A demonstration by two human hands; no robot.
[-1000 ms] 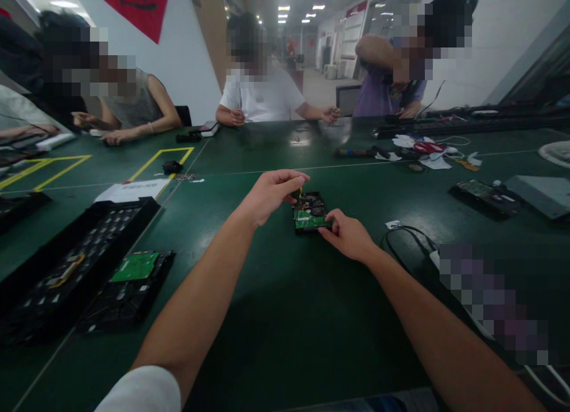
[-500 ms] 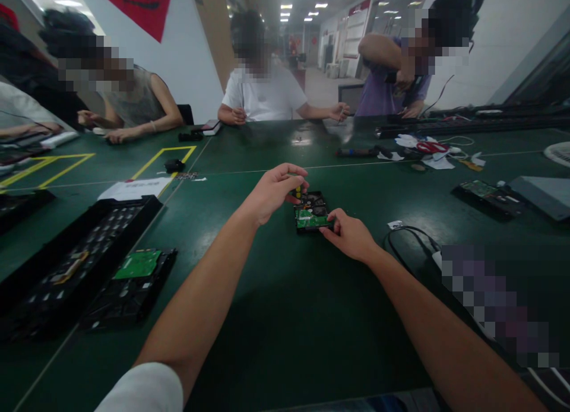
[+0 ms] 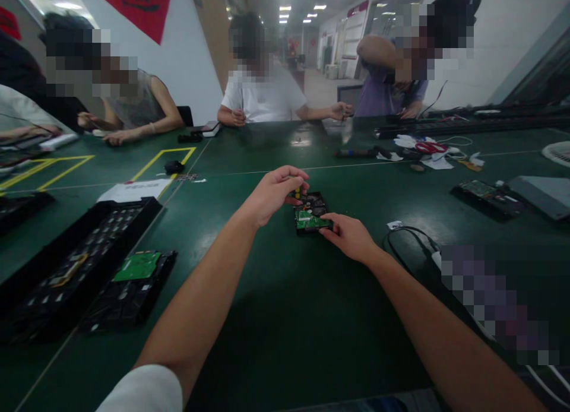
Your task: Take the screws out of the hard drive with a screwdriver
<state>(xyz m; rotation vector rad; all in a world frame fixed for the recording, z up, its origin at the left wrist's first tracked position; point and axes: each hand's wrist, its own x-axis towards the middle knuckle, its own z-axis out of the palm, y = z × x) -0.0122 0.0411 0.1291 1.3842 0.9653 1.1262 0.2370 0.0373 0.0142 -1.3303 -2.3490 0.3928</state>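
Head view, with the drive (image 3: pixel 308 221) sitting at the clock's centre and twelve pointing away from the wearer, is showing both hands working close together. The drive is lying flat on the dark green table (image 3: pixel 285 317), its green circuit board facing up on the near half. At ten o'clock the left hand (image 3: pixel 278 191) is closing its fingertips around a small black-and-yellow tool (image 3: pixel 297 193), which is hanging over the drive's far left corner; whether its tip is touching the drive is staying hidden. At four o'clock the right hand (image 3: pixel 347 233) is pinching the drive's near right corner between thumb and forefinger.

Between eight and nine, a long black tray (image 3: pixel 150 207) is standing, with a second drive (image 3: pixel 138 265) lying just beside it. At nine, a white paper sheet (image 3: pixel 133 190) is resting beyond the tray. At three, another drive (image 3: pixel 485 198) is lying near a grey box (image 3: pixel 541 192). At two, a red-and-white heap (image 3: pixel 430 148) is spreading out. Co-workers are sitting at ten, eleven and one.
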